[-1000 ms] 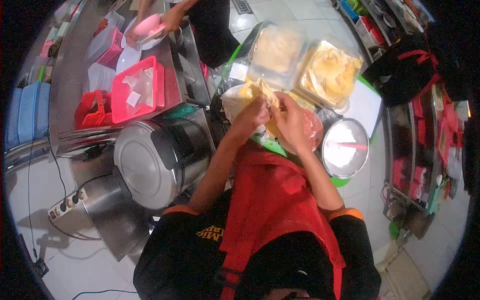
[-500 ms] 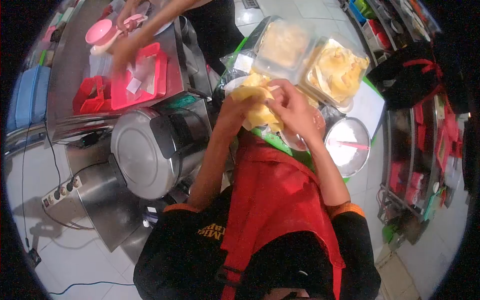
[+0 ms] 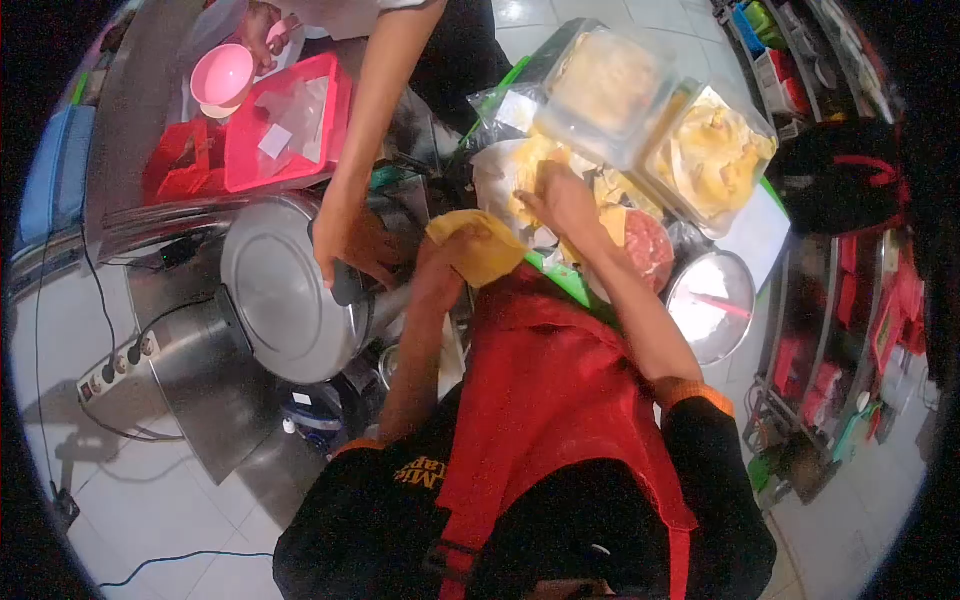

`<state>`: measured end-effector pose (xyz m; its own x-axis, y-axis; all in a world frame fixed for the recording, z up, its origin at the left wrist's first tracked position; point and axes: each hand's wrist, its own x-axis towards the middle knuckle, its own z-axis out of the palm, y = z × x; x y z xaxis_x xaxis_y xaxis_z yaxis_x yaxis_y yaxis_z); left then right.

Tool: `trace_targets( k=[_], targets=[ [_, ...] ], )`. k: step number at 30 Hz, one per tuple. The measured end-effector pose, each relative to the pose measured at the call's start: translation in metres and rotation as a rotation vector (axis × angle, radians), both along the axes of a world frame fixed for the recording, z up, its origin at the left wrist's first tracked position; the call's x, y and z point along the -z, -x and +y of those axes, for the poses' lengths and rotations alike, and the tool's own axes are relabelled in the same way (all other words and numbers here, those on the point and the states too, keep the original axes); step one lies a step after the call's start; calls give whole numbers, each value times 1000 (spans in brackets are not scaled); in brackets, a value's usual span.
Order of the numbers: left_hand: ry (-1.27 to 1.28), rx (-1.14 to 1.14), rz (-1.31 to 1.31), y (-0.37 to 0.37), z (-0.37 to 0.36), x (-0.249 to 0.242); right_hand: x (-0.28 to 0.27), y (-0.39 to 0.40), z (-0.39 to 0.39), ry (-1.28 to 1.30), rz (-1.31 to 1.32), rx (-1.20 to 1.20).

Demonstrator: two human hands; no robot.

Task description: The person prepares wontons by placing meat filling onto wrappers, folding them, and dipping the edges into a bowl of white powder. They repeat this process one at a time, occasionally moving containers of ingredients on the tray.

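Note:
My left hand point(image 3: 446, 268) holds a thin yellow sheet point(image 3: 484, 248), which lies over its fingers near the apron. Further right, my right hand point(image 3: 568, 205) has its fingers bent down onto a pile of yellow pieces point(image 3: 530, 175) on pale wrapping. What its fingertips grip is too small to tell. Beside my right forearm is a round of pinkish-red meat point(image 3: 648, 250). Behind the pile are a clear lidded container point(image 3: 602, 85) of pale food and an open container point(image 3: 708, 160) filled with folded yellow sheets.
A metal bowl point(image 3: 712, 305) with a pink utensil and white contents stands at the right. A co-worker's arm point(image 3: 375, 130) reaches to a large lidded metal pot point(image 3: 285, 290) on the left. Beyond are a pink tray point(image 3: 240, 155) and a pink bowl point(image 3: 222, 76).
My hands have moved apart; my left hand has drawn a yellow sheet left and down, while my right hand reaches into the pile. The co-worker's arm has come down to the pot.

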<state>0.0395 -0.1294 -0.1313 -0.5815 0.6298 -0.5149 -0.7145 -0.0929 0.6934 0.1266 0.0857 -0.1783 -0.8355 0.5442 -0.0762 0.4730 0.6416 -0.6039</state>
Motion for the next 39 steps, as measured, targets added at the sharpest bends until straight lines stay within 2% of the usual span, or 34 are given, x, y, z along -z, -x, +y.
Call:
trace_targets(
  k=[2,4,8,15,18,20,21,23,25,27,28,30,31,33,34,35,37,39],
  targets=[
    [-15,9,-30,-9,2,2,-1,9,-7,-107,-155,-33],
    [-40,11,-83,-19,8,-8,5,13,-14,-121,-155,-14],
    [-21,37,-59,-21,2,4,11,15,-19,-172,-170,32],
    [-25,31,-37,-25,-3,-5,25,13,-18,-195,-101,-2],
    [-10,29,-27,-30,-7,-2,27,3,-7,-128,21,28],
    [-8,14,-24,-34,-9,0,31,-5,5,56,134,121],
    [-35,18,-32,-35,-9,1,30,-8,8,52,137,120],
    [-65,24,-38,-37,-11,3,26,-14,13,515,194,306],
    [-52,24,-39,-39,-10,1,36,-20,17,591,185,317],
    [-58,13,-47,-41,-8,0,41,-22,21,889,289,394],
    [-61,0,-58,-41,-8,0,40,-23,23,885,295,393],
    [-120,12,-56,-40,-9,-5,36,-25,27,1210,383,428],
    [-172,21,-59,-41,-10,-7,23,-25,26,1207,387,425],
    [-128,22,-59,-40,-11,-1,1,-27,24,1707,622,466],
    [-83,22,-60,-40,-12,3,102,-42,59,2215,793,-57],
    [-88,24,-56,-39,-12,6,81,-41,54,2210,796,-63],
    [-54,2,-40,-39,-12,11,13,-42,35,2134,820,232],
    [-83,6,-30,-40,-10,8,2,-46,35,2218,880,146]
  ],
)
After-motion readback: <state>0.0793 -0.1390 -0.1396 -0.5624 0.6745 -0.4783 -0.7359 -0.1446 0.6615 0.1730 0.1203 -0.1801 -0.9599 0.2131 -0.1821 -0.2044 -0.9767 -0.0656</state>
